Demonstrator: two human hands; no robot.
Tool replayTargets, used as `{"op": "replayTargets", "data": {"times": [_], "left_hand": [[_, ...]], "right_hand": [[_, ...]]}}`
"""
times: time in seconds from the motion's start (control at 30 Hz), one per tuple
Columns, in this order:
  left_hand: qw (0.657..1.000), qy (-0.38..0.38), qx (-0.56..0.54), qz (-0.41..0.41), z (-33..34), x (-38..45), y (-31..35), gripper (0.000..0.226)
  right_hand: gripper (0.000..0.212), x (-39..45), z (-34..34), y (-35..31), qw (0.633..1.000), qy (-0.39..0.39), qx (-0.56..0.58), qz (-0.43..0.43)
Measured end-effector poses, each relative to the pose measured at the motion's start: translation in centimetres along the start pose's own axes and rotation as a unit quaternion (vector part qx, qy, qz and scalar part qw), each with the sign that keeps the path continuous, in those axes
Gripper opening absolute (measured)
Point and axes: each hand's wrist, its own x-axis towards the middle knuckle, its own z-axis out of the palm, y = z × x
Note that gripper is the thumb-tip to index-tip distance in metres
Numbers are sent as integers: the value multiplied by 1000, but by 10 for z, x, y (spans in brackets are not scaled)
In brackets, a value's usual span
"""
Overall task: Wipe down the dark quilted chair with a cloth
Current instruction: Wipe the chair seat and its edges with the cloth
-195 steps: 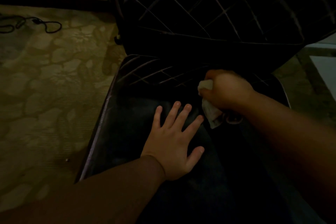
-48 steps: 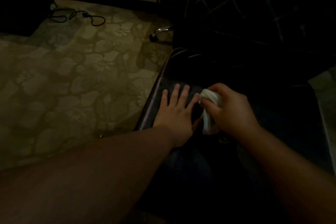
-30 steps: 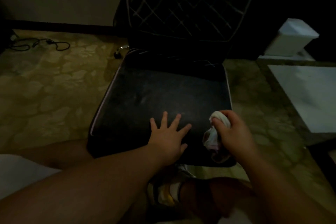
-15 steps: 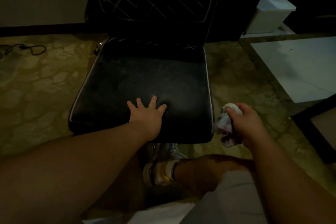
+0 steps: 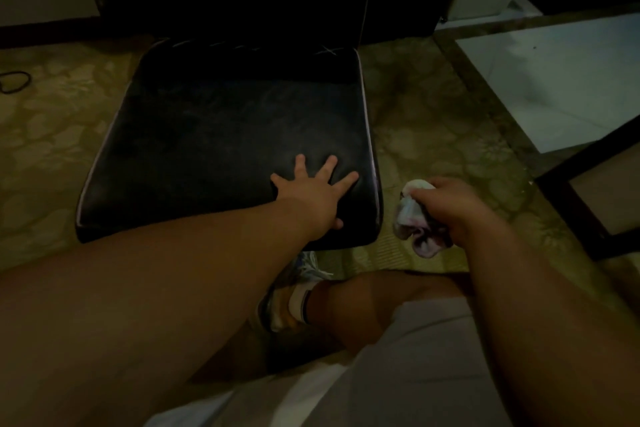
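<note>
left hand (image 5: 313, 196) flat, fingers spread on near-right seat of chair (image 5: 225, 135), right hand (image 5: 453, 208) gripping cloth (image 5: 414, 215) off the seat's right edge; next likely cloth onto an unwiped part.

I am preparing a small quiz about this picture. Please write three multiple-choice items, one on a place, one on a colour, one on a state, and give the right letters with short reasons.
1. Where is the cloth?
A. on the seat
B. off the seat's right edge, above the floor
C. on the backrest

2. What colour is the seat?
A. black
B. white
C. red

3. How is the left hand?
A. closed in a fist
B. holding the cloth
C. flat on the seat, fingers spread

Answers:
1 B: the right hand holds the cloth beyond the seat's right edge, with patterned floor behind it.
2 A: the cushion is black, with a pale piped edge.
3 C: the fingers lie straight and apart near the seat's front right corner.
</note>
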Motion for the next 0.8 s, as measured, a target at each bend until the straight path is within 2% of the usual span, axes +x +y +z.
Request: {"op": "replayTargets", "data": {"times": [0.07, 0.17, 0.23, 0.43, 0.57, 0.67, 0.73, 0.8], "left_hand": [[1000, 2, 7, -6, -3, 4, 4, 94], [1000, 14, 9, -11, -7, 11, 11, 94], [1000, 16, 10, -14, -11, 16, 16, 93], [1000, 15, 10, -15, -20, 28, 24, 93], [999, 21, 22, -17, -20, 34, 26, 93], [999, 27, 28, -17, -18, 37, 26, 91], [999, 27, 26, -18, -17, 38, 27, 91], [999, 25, 26, -18, -17, 38, 27, 90]], "right_hand": [[12, 5, 1, 1, 998, -32, -47, 15], [16, 17, 7, 7, 995, -71, -36, 56], [10, 22, 12, 7, 996, -60, -13, 68], [13, 36, 16, 13, 993, -14, 67, 101], [14, 39, 16, 14, 993, 13, 54, 106], [24, 44, 18, 14, 988, 13, 80, 131], [28, 43, 21, 12, 991, 33, 53, 118], [32, 41, 23, 12, 996, 67, 26, 59]]}}
